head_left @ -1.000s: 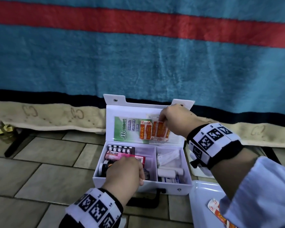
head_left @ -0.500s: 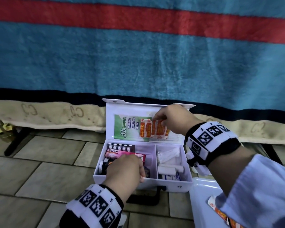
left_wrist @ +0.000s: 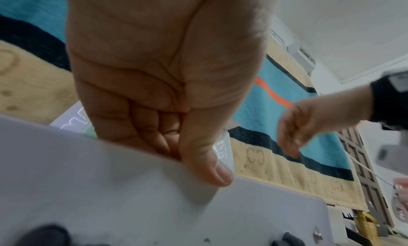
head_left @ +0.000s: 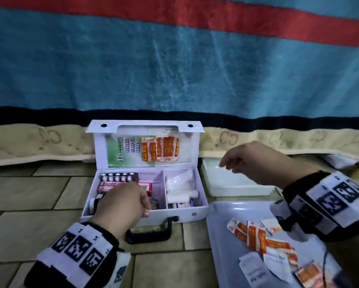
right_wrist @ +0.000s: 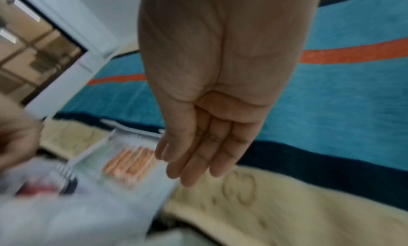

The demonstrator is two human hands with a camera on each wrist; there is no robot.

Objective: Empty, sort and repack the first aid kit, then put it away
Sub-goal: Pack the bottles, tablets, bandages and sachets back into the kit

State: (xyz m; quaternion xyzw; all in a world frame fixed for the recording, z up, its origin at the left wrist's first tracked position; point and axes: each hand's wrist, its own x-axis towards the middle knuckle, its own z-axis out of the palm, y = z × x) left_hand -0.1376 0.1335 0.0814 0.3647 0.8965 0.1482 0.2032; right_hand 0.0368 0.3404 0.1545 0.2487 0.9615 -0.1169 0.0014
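The white first aid kit (head_left: 184,215) stands open on the tiled floor, its lid upright. A green leaflet (head_left: 122,152) and orange plaster strips (head_left: 159,149) sit in the lid pocket. The left compartment holds a blister pack (head_left: 118,176) and a pink Bacidin box (head_left: 110,185); the right one holds bandage rolls (head_left: 180,195). My left hand (head_left: 133,202) grips the kit's front wall (left_wrist: 132,188), thumb outside and fingers inside. My right hand (head_left: 236,161) hovers to the right of the lid, its fingers (right_wrist: 198,153) straight and empty.
At the front right lies a white tray (head_left: 222,256) with several plaster strips (head_left: 255,235) and paper sachets. Another white tray (head_left: 232,181) stands behind it, beside the kit. A blue, red and beige blanket (head_left: 174,69) hangs right behind. The kit's black handle (head_left: 151,231) faces me.
My right hand has let go of the plaster strips in the lid pocket and drawn away to the right, empty. The strips stay in the lid. My left hand keeps its hold.
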